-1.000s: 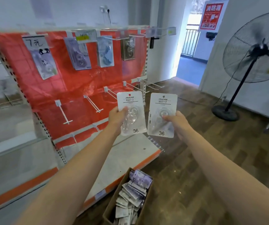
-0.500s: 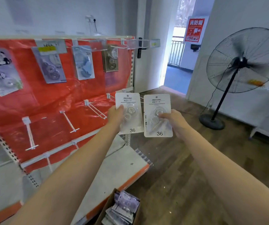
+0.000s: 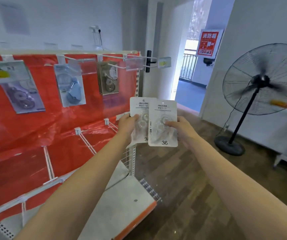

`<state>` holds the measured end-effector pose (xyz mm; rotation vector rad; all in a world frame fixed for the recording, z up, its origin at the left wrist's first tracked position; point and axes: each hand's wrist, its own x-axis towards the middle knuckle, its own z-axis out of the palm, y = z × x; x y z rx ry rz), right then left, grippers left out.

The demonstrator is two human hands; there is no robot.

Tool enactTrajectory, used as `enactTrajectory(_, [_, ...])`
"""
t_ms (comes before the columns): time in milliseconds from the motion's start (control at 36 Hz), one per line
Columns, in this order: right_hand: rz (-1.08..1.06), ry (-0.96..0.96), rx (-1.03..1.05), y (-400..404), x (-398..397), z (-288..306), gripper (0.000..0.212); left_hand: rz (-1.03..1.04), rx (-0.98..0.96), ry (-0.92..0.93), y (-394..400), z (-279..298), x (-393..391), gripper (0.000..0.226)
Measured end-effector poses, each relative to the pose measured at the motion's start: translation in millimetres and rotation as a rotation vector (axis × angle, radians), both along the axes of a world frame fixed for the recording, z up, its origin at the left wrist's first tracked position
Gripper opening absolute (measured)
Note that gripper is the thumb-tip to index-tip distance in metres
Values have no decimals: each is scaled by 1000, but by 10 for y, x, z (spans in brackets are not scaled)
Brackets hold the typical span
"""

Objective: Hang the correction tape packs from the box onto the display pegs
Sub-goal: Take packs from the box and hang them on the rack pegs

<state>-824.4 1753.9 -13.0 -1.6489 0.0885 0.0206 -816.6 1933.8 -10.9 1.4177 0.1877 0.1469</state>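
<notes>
Carry step, nothing hung yet, I judge. L of my fingers: bare pegs [image 3: 85, 141] on the red display board [image 3: 35, 132]. My left hand [image 3: 127, 124] pinches one correction tape pack [image 3: 138, 116], thumb on its blister, other fingers hidden behind. My right hand [image 3: 182, 129] pinches the second pack [image 3: 163, 123], overlapping the first in front. Next, prob: line a pack's top hole w/ a peg tip, slide on. Box not in view.
</notes>
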Motion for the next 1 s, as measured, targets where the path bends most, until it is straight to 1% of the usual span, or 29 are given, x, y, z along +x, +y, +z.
enactTrajectory(56, [31,-22,15,5,123,6,39,-2,-16,15,19,10,139,13])
enactTrajectory(139, [52,-42,14,-8,329,13,34,-35,-41,19,36,5,349,13])
enactTrajectory(222, [125,-76,-21,-23,527,34,13,-92,-56,13,-26,47,416,9])
enactTrajectory(250, [145,-78,-29,-30,594,43,10,-117,-69,6,-63,65,431,8])
enactTrajectory(278, [154,-78,-44,-38,660,50,15,-130,-73,-4,-99,72,467,9])
enactTrajectory(333, [165,-97,-74,-71,799,72,38,-124,-85,-18,-157,89,537,13])
enactTrajectory(361, [173,-101,-85,-98,888,80,42,-98,-83,-26,-179,97,587,13])
enactTrajectory(444, [178,-127,-100,-192,1130,191,21,38,-60,-31,-221,98,822,15])
enactTrajectory(528, [180,-131,-70,-277,1426,312,18,115,-80,-58,-291,133,1009,17])
enactTrajectory(583, [208,-135,-47,-309,1654,365,44,168,-110,-69,-352,178,1088,18])
enactTrajectory(639, [248,-175,-40,-351,1918,376,66,216,-127,-84,-392,205,1185,19])
enactTrajectory(694, [273,-199,-42,-367,2100,422,76,269,-129,-88,-415,213,1293,19])
enactTrajectory(722, [274,-211,-34,-379,2218,411,78,297,-129,-86,-422,215,1345,20])
enactTrajectory(806, [280,-238,-27,-405,2393,456,71,369,-148,-101,-479,253,1437,20])
enactTrajectory(833, [281,-236,-19,-411,2429,472,64,383,-145,-106,-502,268,1457,20])
enactTrajectory(889, [284,-234,-32,-430,2422,518,39,404,-124,-119,-548,289,1488,18])
enactTrajectory(917, [286,-236,-38,-438,2416,541,32,412,-115,-125,-568,291,1500,18])
enactTrajectory(944, [292,-240,-34,-445,2407,560,28,421,-110,-131,-578,285,1522,17])
enactTrajectory(1000, [316,-250,-13,-452,2441,570,28,457,-86,-131,-577,262,1569,21])
